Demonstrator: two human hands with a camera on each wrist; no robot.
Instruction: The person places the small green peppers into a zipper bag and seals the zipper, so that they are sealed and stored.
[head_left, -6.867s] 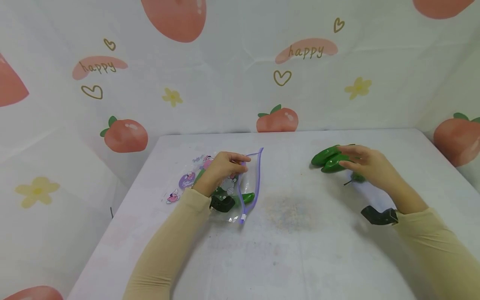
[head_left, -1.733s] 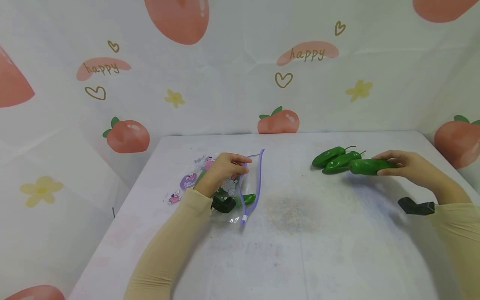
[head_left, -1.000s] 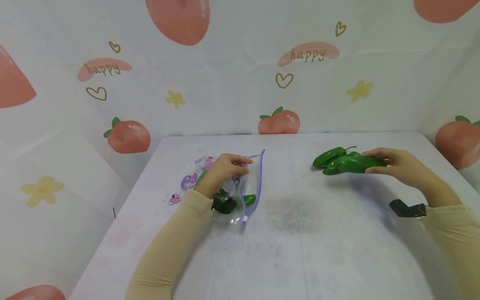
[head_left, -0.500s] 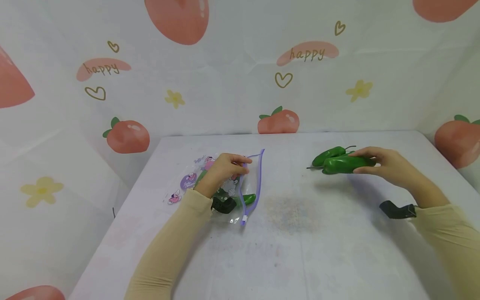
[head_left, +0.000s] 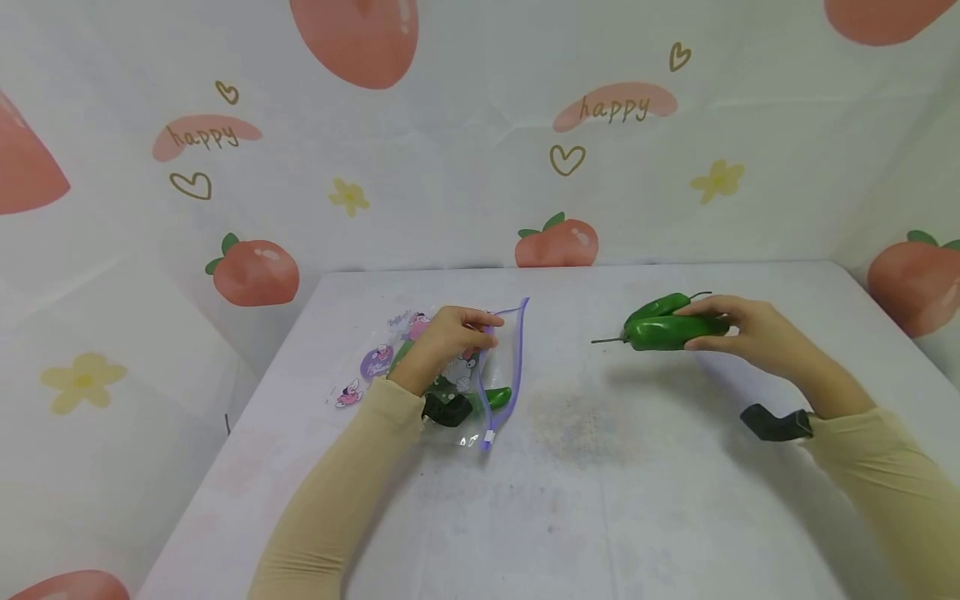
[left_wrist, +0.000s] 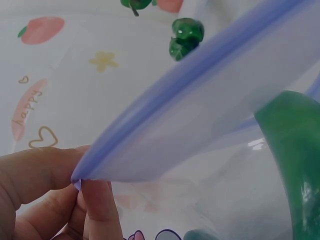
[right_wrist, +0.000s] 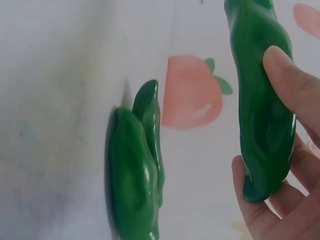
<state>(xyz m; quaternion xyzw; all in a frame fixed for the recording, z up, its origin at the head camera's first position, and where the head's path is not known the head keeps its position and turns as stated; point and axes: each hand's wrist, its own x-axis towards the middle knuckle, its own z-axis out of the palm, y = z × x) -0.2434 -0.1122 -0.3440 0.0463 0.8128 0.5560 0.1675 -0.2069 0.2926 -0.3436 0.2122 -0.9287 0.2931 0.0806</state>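
Note:
My left hand (head_left: 446,343) pinches the purple zip edge of a clear printed zipper bag (head_left: 519,358) on the left of the table. The left wrist view shows the thumb and fingers on that edge (left_wrist: 145,117), with the bag's mouth parted. A green pepper (head_left: 498,398) lies inside, its end showing near the mouth. On the right, my right hand (head_left: 768,346) grips a long green chili pepper (head_left: 667,333) by its blunt end, above the table, stem pointing left. Two more peppers (right_wrist: 132,175) rest side by side below it; in the head view the held one partly covers them.
The white table (head_left: 555,533) has a stained patch (head_left: 588,429) between bag and peppers. A white cloth backdrop (head_left: 450,167) printed with peaches, hearts and flowers stands behind it. Black camera mounts (head_left: 776,423) sit at both wrists.
Earlier my right hand was over the pepper pile; it took hold of one pepper, was farther right with it, and has since moved left. My left hand keeps its pinch on the bag.

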